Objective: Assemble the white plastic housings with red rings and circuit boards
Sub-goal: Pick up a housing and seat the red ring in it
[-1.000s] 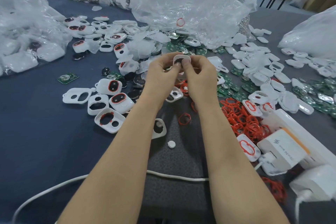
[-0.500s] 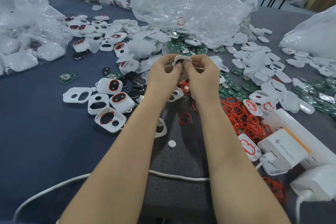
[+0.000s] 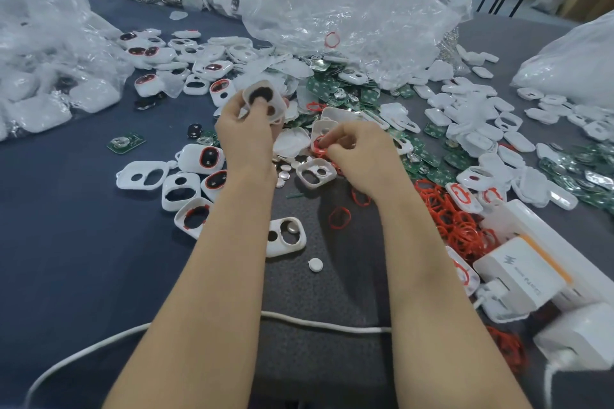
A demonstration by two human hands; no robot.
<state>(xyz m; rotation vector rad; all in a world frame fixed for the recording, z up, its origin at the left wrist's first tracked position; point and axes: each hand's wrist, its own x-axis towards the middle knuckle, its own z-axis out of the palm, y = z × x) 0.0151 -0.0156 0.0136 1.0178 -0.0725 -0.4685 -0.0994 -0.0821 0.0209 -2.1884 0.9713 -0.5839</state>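
Note:
My left hand [image 3: 244,133] holds a white plastic housing [image 3: 264,100] up above the table, its two dark openings facing me. My right hand [image 3: 360,156] is lower and to the right, down at the table, pinching a red ring [image 3: 320,150] from a small cluster of rings. More white housings [image 3: 181,191] lie at the left, some with red rings fitted. A pile of loose red rings [image 3: 455,219] sits at the right. Green circuit boards [image 3: 335,90] are scattered behind the hands.
Crumpled clear plastic bags [image 3: 332,10] fill the back and left. White chargers and a power strip [image 3: 521,279] sit at the right, and a white cable [image 3: 325,325] crosses the near table. An empty housing [image 3: 285,237] and a small white button [image 3: 315,265] lie between my arms.
Both hands held one housing together before. Now my right hand has let go and dropped to the red rings on the table, while my left hand keeps the housing, shifted left.

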